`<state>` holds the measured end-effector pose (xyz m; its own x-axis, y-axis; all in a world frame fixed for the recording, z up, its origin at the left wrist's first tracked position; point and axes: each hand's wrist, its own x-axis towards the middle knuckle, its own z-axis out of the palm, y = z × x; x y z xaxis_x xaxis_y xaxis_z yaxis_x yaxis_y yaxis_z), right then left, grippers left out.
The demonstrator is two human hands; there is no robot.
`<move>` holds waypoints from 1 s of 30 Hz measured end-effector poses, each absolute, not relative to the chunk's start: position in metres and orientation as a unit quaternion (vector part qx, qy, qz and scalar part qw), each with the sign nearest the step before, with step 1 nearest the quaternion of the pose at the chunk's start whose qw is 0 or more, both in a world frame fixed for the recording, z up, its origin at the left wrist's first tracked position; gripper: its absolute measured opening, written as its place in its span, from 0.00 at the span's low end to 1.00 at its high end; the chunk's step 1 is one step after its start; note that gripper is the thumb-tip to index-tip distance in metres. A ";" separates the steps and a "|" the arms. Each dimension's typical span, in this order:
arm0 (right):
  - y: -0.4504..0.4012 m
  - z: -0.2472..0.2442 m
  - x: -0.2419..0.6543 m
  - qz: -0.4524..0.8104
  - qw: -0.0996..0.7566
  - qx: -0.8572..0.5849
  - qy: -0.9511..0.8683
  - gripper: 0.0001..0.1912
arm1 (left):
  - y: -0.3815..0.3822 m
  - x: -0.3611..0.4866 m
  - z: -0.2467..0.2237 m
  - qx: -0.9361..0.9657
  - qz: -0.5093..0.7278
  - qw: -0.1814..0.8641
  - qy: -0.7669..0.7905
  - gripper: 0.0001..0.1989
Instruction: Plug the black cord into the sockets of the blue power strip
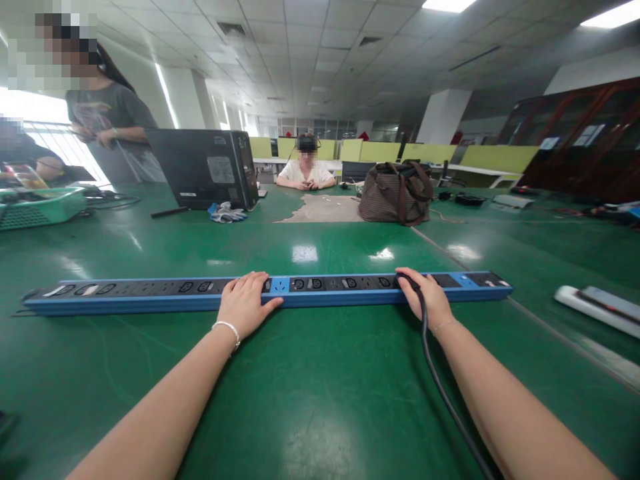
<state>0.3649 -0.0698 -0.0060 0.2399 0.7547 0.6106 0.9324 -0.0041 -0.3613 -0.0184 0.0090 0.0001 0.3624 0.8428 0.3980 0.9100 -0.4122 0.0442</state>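
L hand (247,303) is showing bare, w/ slim fingers (256,278) tapering to rounded tips; nail detail is coming out too small to tell. L wrist (219,340) is wearing a bracelet (229,325): silvery-white, narrow, approx. oval, curving across the back. R hand (429,297) is also showing bare, of similar slim build. R wrist (446,333) is wearing a chain (445,325): pale, v. thin, much finer than the L one, links too blurry to ID. L forearm (165,397) & R forearm (505,393) are showing bare too, widening evenly twd. the elbow end.
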 end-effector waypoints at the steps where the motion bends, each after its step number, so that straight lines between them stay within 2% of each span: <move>1: -0.070 -0.005 0.365 -0.118 0.361 -0.702 -0.602 0.17 | 0.009 -0.019 0.000 -0.821 -0.183 0.093 -0.533 0.29; 6: -0.070 -0.001 0.365 -0.096 0.348 -0.719 -0.595 0.16 | 0.010 -0.019 0.000 -0.823 -0.181 0.096 -0.530 0.29; 15: -0.069 -0.012 0.369 -0.146 0.338 -0.689 -0.624 0.17 | 0.008 -0.018 0.001 -0.820 -0.179 0.093 -0.535 0.29; 27: -0.068 -0.016 0.362 -0.158 0.392 -0.681 -0.597 0.18 | 0.009 -0.019 0.001 -0.820 -0.176 0.098 -0.535 0.30; 30: -0.070 -0.011 0.358 -0.150 0.384 -0.712 -0.568 0.20 | 0.009 -0.018 0.001 -0.820 -0.175 0.098 -0.536 0.29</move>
<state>0.3582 -0.0695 -0.0114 0.3100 0.6935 0.6503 0.9245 -0.0602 -0.3765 -0.0185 0.0092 0.0010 0.3647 0.8448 0.3915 0.9131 -0.4068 0.0271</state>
